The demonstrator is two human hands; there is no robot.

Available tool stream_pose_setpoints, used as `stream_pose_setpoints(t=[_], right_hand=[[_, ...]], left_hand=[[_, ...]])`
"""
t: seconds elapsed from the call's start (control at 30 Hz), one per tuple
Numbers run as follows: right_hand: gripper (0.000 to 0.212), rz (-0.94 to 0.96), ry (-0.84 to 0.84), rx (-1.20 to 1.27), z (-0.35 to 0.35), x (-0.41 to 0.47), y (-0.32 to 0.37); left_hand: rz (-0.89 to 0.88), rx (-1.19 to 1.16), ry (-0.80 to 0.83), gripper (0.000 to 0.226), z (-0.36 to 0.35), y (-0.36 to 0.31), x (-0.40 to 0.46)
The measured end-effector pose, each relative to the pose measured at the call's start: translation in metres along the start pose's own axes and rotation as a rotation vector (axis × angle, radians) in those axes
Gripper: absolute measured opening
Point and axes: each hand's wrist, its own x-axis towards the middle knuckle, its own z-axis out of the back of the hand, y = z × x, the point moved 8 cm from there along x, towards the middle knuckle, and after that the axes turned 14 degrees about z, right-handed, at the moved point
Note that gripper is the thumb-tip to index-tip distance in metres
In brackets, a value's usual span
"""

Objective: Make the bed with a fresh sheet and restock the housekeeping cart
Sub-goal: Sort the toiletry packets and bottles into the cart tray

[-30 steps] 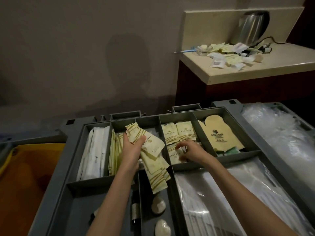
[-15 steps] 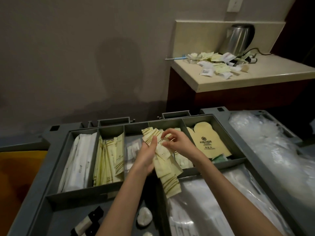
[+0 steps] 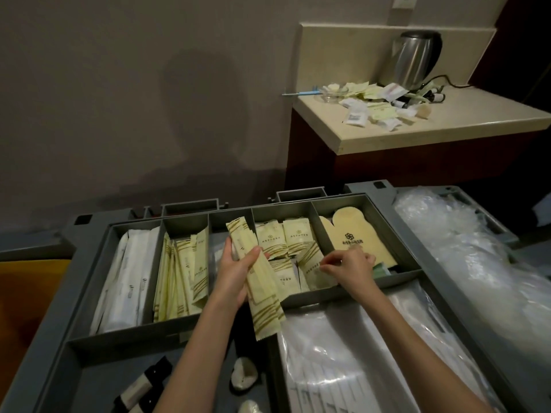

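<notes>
Over the housekeeping cart's divided tray point(image 3: 89, 281), the left hand point(image 3: 235, 272) grips a stack of long pale-yellow sachets point(image 3: 258, 281), while the right hand point(image 3: 347, 265) pinches a small sachet point(image 3: 311, 257) in the neighbouring compartment.

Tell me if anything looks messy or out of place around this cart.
Yes. On the counter beside the kettle, packets and small bottles lie in a loose heap, unlike the sorted cart tray. In the tray, the square packets near the right hand lie tilted and overlapping.
</notes>
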Motion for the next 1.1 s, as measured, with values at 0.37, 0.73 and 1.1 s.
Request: stream_pose_setpoints(t=[0.37, 0.73, 1.1], right_hand=[[0.021, 0.180, -0.030, -0.055, 0.007, 0.003, 0.057], [0.035, 0.193, 0.248, 0.749, -0.057, 0.011, 0.183], [0.021, 0.100, 0.070, 0.824, -0.099, 0.021, 0.240]], left_hand=[[-0.056, 0.092, -0.098, 0.081, 0.000, -0.009, -0.018], [0.070, 0.059, -0.140, 0.074, 0.055, -0.035, -0.028], [0.031, -0.180, 0.008, 0.073, 0.164, -0.058, -0.043]])
